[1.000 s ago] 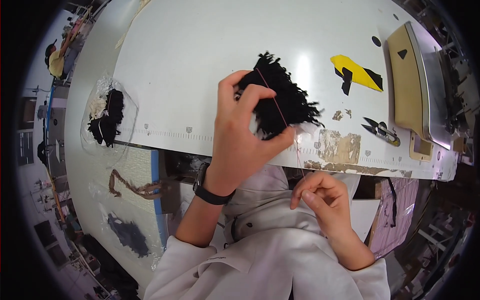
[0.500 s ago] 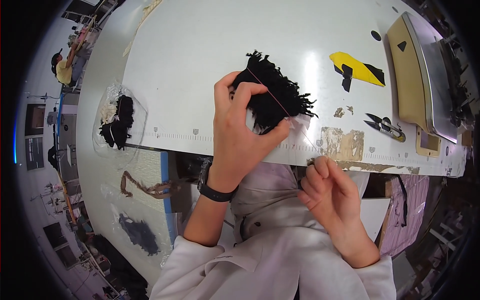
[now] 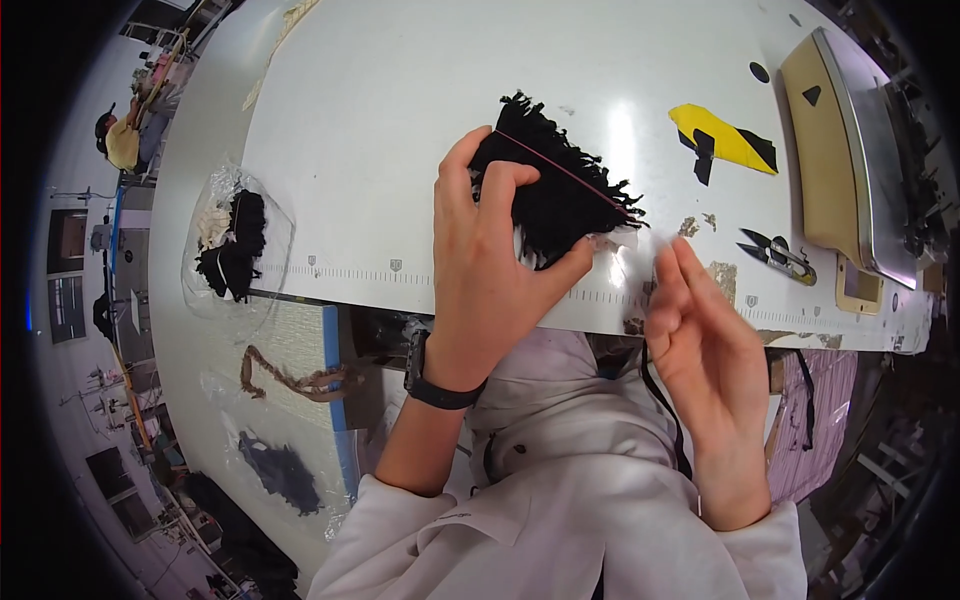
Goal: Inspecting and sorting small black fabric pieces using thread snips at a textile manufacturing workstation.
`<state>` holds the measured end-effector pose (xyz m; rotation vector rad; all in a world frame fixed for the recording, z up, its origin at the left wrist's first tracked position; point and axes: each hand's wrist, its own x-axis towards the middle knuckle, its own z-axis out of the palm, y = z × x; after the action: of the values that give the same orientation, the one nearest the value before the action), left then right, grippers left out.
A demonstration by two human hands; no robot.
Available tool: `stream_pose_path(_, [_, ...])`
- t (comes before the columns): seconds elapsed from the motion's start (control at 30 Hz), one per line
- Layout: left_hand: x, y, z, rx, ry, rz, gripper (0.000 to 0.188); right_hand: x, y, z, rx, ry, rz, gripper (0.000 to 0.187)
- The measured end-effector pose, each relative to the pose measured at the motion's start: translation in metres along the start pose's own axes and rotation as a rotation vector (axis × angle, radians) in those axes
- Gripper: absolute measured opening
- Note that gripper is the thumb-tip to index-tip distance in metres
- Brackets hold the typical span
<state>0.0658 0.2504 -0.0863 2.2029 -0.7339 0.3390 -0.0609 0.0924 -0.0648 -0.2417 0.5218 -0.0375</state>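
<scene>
My left hand (image 3: 490,270) is closed on a black fringed piece of fabric (image 3: 560,190), fingers on its upper left edge and thumb at its lower side. Its shaggy fringe points up and to the right. A thin reddish thread (image 3: 560,166) runs diagonally across the black piece to its right corner. Beyond that corner is my right hand (image 3: 705,335), its fingertips pinched together and slightly blurred. The thread seems to lead to them, though its last stretch is too fine to follow. A bit of whitish, see-through material (image 3: 612,240) shows under the piece beside my left thumb.
Thread snips (image 3: 778,255) and a yellow-and-black taped piece (image 3: 722,138) lie on the right of the white table (image 3: 380,130), near a beige-and-metal box (image 3: 835,150). At left is a clear bag (image 3: 235,240) with black pieces. A person (image 3: 122,140) sits far left.
My right hand has moved up and right, away from the table's front edge. The thread now lies along the fringe toward the right corner. My left hand keeps its hold.
</scene>
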Motion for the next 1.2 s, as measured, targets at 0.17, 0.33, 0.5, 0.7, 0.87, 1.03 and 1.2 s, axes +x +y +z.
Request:
stream_pose_path(0.17, [0.001, 0.0, -0.003, -0.006, -0.035, -0.029, 0.054, -0.009, 0.02, 0.001, -0.775, -0.028, -0.07, 0.018])
stream_pose_path(0.33, [0.0, -0.002, -0.004, 0.015, -0.022, -0.031, 0.056, 0.0, 0.018, 0.008, -0.828, -0.037, 0.007, 0.011])
stream_pose_path(0.5, [0.005, 0.003, -0.005, -0.034, -0.019, 0.026, 0.075, 0.01, 0.008, 0.019, -0.777, 0.033, 0.079, 0.013])
stream_pose_path(0.7, [0.004, -0.003, -0.009, -0.107, -0.118, -0.08, 0.066, 0.024, -0.005, 0.035, -0.859, 0.06, 0.197, 0.017])
stream_pose_path(0.87, [0.006, -0.004, -0.008, -0.125, -0.091, -0.12, 0.067, 0.056, -0.027, 0.041, -1.205, -0.008, 0.151, 0.016])
stream_pose_path(1.03, [0.006, -0.006, -0.008, -0.099, -0.076, -0.101, 0.067, 0.096, -0.06, 0.07, -1.559, -0.08, 0.28, 0.015])
stream_pose_path(1.2, [0.005, -0.01, -0.005, -0.117, -0.065, -0.08, 0.065, 0.119, -0.046, 0.101, -1.712, 0.049, 0.2, 0.016])
